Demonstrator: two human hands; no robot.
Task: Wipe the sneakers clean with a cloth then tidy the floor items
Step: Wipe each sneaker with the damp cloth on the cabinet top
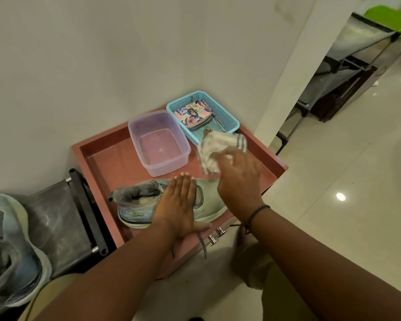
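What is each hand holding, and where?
The right hand grips the cloth by its near end. The left hand holds nothing; it lies flat on the sneaker.

The tub [159, 144] is clear, smooth plastic and the basket [227, 117] turquoise plastic mesh. The cloth [214, 147], blurred, looks like soft woven fabric. The sneaker [137, 205] has matt knit fabric uppers; the floor [345, 181] is glossy tile.
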